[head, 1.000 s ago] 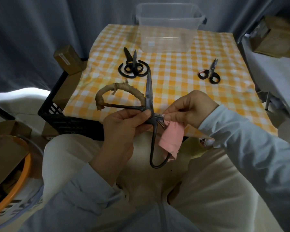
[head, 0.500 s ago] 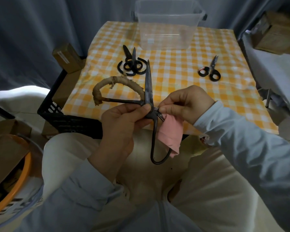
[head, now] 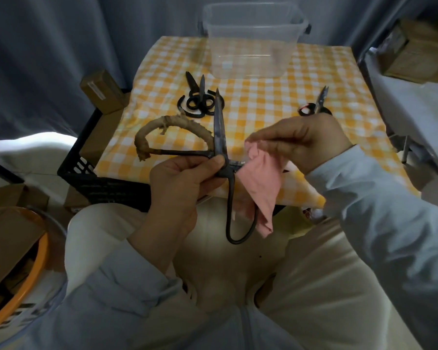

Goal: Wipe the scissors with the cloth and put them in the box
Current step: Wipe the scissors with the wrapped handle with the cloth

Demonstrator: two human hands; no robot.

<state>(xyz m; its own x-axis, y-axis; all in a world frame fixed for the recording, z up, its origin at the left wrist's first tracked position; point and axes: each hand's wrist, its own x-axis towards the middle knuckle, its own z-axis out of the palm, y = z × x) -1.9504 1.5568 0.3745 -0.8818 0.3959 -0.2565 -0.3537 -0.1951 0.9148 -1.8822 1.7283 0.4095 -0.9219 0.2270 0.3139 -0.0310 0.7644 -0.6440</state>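
My left hand [head: 180, 183] pinches large old iron scissors [head: 219, 137] at their pivot, held wide apart above my lap. One blade points up toward the table; the other points right, its tip under the cloth. One handle loop is wrapped in tan cord, the other hangs down bare. My right hand [head: 301, 140] grips a pink cloth [head: 261, 180] that drapes over the right-pointing blade. A clear plastic box [head: 250, 41] stands at the table's far edge with nothing visible inside.
Two black scissors [head: 197, 102] lie together left of centre on the yellow checked tablecloth [head: 263, 102]. Small scissors [head: 316, 104] lie at the right, partly behind my right hand. A black crate [head: 91, 173] with cardboard boxes stands left of the table.
My right hand has slid with the cloth outward to the right along the blade, away from the pivot. The left hand keeps its hold on the scissors.
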